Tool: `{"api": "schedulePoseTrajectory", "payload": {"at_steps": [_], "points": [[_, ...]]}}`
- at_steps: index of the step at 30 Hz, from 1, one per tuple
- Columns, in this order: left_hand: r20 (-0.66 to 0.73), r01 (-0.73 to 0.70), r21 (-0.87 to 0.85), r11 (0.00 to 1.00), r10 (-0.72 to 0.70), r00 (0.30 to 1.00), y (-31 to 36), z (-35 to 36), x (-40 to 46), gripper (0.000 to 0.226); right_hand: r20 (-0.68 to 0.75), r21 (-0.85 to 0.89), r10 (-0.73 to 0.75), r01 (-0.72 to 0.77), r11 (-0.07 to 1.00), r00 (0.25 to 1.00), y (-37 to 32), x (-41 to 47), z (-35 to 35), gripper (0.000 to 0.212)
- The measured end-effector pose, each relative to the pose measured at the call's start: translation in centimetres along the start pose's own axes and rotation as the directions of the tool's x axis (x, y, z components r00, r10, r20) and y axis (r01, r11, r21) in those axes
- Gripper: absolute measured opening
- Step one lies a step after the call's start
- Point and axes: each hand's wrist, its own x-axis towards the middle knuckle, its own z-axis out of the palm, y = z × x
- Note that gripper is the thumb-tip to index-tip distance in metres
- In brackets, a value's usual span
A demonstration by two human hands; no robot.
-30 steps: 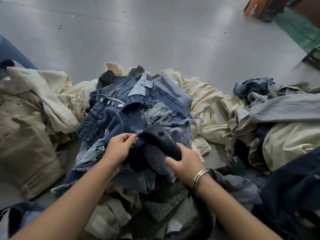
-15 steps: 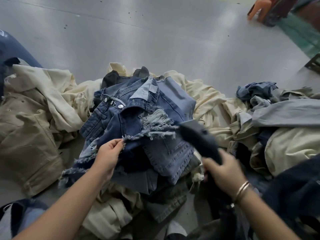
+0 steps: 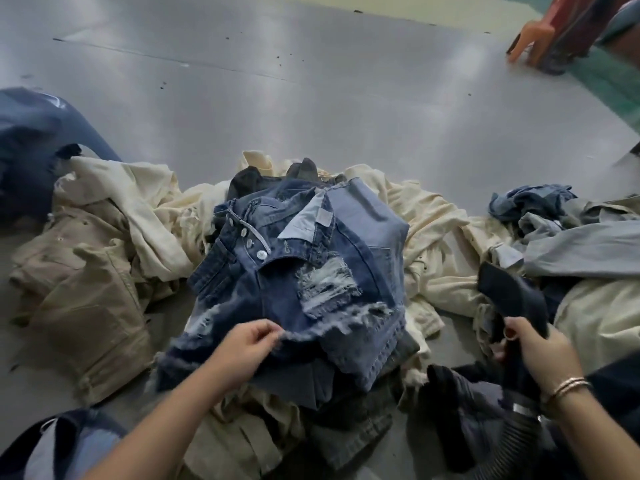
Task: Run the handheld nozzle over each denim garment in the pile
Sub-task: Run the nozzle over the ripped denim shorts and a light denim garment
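The right hand [image 3: 540, 355] was curled around the dark nozzle [image 3: 509, 296], whose long axis pointed up and to the left from those fingers, toward the denim shorts [image 3: 311, 282] on top of the pile. The shorts lay well to the left of the nozzle (not touching it). The left hand [image 3: 249, 344], the nearer one, pinched their frayed hem.

Your forearms: bare, no sleeves in view. Right wrist: thin metal bangles [image 3: 568, 387], gold-toned, stacked together. Right hand [image 3: 542, 355]: one ring [image 3: 509, 336].
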Motion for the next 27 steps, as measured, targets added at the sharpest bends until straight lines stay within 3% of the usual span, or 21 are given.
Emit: {"api": "schedulePoseTrajectory", "payload": {"at_steps": [2,3,5,6,8,10,11,13,15,17,18,19,20,22,24,25,27], "points": [[0.198,-0.166,0.337,0.927,0.102,0.975,1.8,0.9,0.0,0.018,0.110,-0.059,0.004,0.003,0.998,0.994,0.5,-1.3,0.3,0.016],[0.197,-0.245,0.443,0.863,0.173,0.965,2.6,1.2,0.3,0.020,0.160,-0.081,-0.009,0.023,0.996,0.987,0.7,-2.1,0.9,0.015],[-0.028,-0.309,0.476,0.824,0.365,0.931,4.2,1.4,1.5,0.015,0.253,-0.085,-0.028,0.051,0.995,0.967,0.6,-4.1,2.3,0.015],[-0.171,-0.330,0.486,0.809,0.459,0.872,4.8,1.4,2.3,0.011,0.294,-0.073,-0.037,0.061,0.995,0.955,0.3,-5.1,3.1,0.016],[-0.334,-0.248,0.599,0.761,0.519,0.787,5.4,1.4,4.6,0.033,0.365,-0.050,-0.088,0.114,0.992,0.927,-0.7,-6.8,4.5,0.016],[-0.350,-0.018,0.696,0.718,0.362,0.864,5.4,0.4,7.1,0.062,0.408,-0.034,-0.166,0.196,0.980,0.898,-1.8,-8.0,5.7,0.015],[-0.361,0.072,0.718,0.692,0.282,0.889,5.4,-0.1,8.0,0.066,0.424,-0.033,-0.207,0.243,0.969,0.882,-2.4,-8.5,6.2,0.014],[-0.381,0.112,0.762,0.638,0.302,0.874,5.9,-0.2,8.5,0.048,0.431,-0.010,-0.269,0.302,0.953,0.861,-3.7,-9.3,6.9,0.013],[-0.284,0.018,0.837,0.546,0.408,0.868,6.7,1.4,7.5,0.041,0.409,0.038,-0.294,0.306,0.951,0.864,-4.7,-9.8,7.4,0.014],[0.033,-0.233,0.882,0.409,0.440,0.897,6.5,3.9,5.3,0.045,0.371,0.072,-0.305,0.300,0.951,0.877,-5.3,-10.3,7.9,0.011],[0.174,-0.365,0.833,0.416,0.430,0.886,6.2,4.6,4.1,0.048,0.360,0.076,-0.307,0.301,0.951,0.881,-5.5,-10.5,8.0,0.010],[0.227,-0.459,0.731,0.505,0.456,0.861,5.8,4.9,3.1,0.048,0.358,0.077,-0.309,0.302,0.950,0.881,-5.5,-10.6,8.2,0.010],[0.160,-0.498,0.611,0.616,0.520,0.839,5.7,4.7,2.3,0.045,0.364,0.075,-0.307,0.301,0.951,0.880,-5.5,-10.9,8.3,0.010],[-0.283,-0.474,0.458,0.752,0.628,0.725,5.4,3.4,2.4,0.038,0.381,0.061,-0.293,0.292,0.954,0.877,-5.1,-11.4,8.5,0.011],[-0.652,-0.258,0.416,0.872,0.484,0.583,5.7,1.6,3.4,0.041,0.393,0.047,-0.290,0.295,0.954,0.873,-4.6,-11.9,8.7,0.011],[-0.697,-0.113,0.401,0.909,0.384,0.605,5.7,0.6,4.3,0.050,0.396,0.043,-0.293,0.301,0.953,0.870,-4.4,-12.1,8.7,0.011],[-0.560,0.162,0.489,0.857,0.166,0.811,5.0,-1.4,6.6,0.061,0.400,0.044,-0.306,0.316,0.948,0.864,-4.1,-12.1,8.6,0.010]]}}
